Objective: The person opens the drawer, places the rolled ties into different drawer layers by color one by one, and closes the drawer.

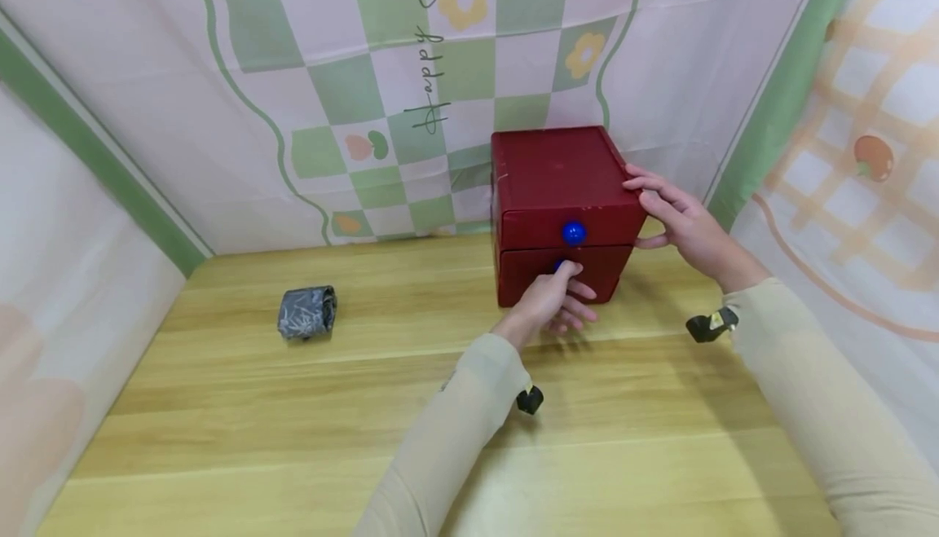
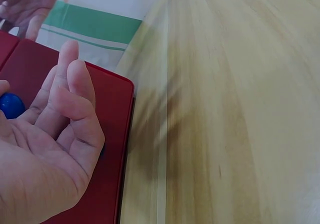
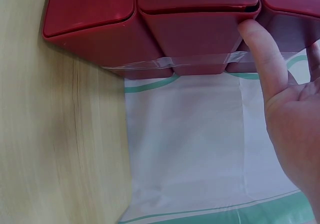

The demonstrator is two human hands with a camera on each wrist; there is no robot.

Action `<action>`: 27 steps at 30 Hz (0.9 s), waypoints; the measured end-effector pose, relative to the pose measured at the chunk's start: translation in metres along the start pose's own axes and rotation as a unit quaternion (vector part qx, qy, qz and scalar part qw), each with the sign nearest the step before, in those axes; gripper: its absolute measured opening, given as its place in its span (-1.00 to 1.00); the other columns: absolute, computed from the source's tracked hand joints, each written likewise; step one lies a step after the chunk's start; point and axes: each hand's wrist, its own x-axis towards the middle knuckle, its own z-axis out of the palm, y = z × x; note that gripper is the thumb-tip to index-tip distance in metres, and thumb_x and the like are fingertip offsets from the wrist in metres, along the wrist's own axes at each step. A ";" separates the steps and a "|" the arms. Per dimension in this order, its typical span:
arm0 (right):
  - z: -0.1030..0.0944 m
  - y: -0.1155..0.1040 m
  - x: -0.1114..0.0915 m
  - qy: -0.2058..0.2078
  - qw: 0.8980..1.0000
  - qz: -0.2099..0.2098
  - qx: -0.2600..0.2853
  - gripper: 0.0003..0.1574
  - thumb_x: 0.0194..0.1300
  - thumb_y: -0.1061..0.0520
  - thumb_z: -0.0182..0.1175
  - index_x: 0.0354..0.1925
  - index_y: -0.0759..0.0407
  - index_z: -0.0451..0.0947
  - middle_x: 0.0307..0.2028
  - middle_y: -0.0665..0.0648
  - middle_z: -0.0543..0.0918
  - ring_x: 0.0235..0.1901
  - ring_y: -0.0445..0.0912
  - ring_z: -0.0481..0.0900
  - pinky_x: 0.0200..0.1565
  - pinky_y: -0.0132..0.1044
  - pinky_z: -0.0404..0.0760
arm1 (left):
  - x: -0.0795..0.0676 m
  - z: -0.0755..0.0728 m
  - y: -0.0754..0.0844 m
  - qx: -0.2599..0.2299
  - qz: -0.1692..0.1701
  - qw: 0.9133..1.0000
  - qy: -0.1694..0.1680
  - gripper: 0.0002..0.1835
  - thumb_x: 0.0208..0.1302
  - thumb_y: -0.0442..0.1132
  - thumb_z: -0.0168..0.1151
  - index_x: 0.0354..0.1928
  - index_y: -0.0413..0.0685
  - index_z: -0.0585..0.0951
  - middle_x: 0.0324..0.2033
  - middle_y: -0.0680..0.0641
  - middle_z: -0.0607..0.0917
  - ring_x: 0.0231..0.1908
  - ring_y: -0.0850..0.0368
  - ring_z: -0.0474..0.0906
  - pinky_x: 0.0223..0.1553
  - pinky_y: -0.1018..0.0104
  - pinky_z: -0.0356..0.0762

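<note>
A dark red two-drawer box (image 1: 561,170) stands on the wooden table, both drawer fronts flush with it. A round blue knob (image 1: 575,233) sits on the upper drawer. My left hand (image 1: 546,301) is at the lower drawer (image 1: 524,272), thumb hooked over its blue knob (image 2: 11,105), which is partly hidden. The other left fingers fan out loosely below the knob. My right hand (image 1: 685,223) rests against the box's right side, fingers extended along the top edge. In the right wrist view its thumb (image 3: 262,49) touches an edge of the red side.
A dark grey, crumpled wrapped bundle (image 1: 306,311) lies on the left of the table (image 1: 293,439). Behind the box hangs a green-and-white checked cloth (image 1: 411,72), with more cloth at both sides. Clear tape (image 3: 200,60) runs across the box's side.
</note>
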 end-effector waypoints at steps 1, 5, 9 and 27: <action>0.000 0.000 0.000 0.000 1.000 0.000 0.000 -0.56 0.63 0.08 -0.08 0.35 0.15 0.41 0.58 -0.01 0.05 0.42 -0.01 0.18 -0.28 -0.12 0.74 | 0.000 0.000 0.000 0.000 0.001 1.000 0.001 -0.35 0.42 0.37 -0.13 -0.21 0.02 0.73 -0.40 -0.08 0.80 -0.40 -0.12 0.70 -0.54 0.27 0.47; 0.000 -0.001 0.001 0.000 1.000 0.001 0.002 -0.56 0.63 0.09 -0.08 0.35 0.15 0.41 0.58 -0.01 0.05 0.41 0.00 0.19 -0.28 -0.11 0.74 | 0.000 0.000 0.001 0.000 0.005 1.000 0.004 -0.34 0.43 0.37 -0.14 -0.20 0.00 0.72 -0.41 -0.09 0.80 -0.49 -0.03 0.67 -0.56 0.29 0.45; 0.000 -0.002 0.001 -0.001 1.000 -0.001 0.003 -0.56 0.63 0.08 -0.08 0.35 0.15 0.41 0.58 -0.01 0.05 0.41 -0.01 0.20 -0.28 -0.11 0.74 | 0.000 0.000 0.001 -0.001 0.006 1.000 0.002 -0.34 0.42 0.38 -0.14 -0.21 0.00 0.72 -0.41 -0.09 0.80 -0.51 0.00 0.66 -0.55 0.29 0.46; 0.000 0.000 0.000 -0.002 1.000 0.000 0.009 -0.56 0.63 0.09 -0.08 0.35 0.14 0.41 0.58 0.00 0.04 0.43 0.01 0.16 -0.27 -0.12 0.74 | -0.001 0.001 0.000 0.037 0.030 0.999 0.023 -0.30 0.44 0.37 -0.15 -0.22 -0.06 0.74 -0.41 -0.12 0.80 -0.35 -0.21 0.72 -0.56 0.30 0.45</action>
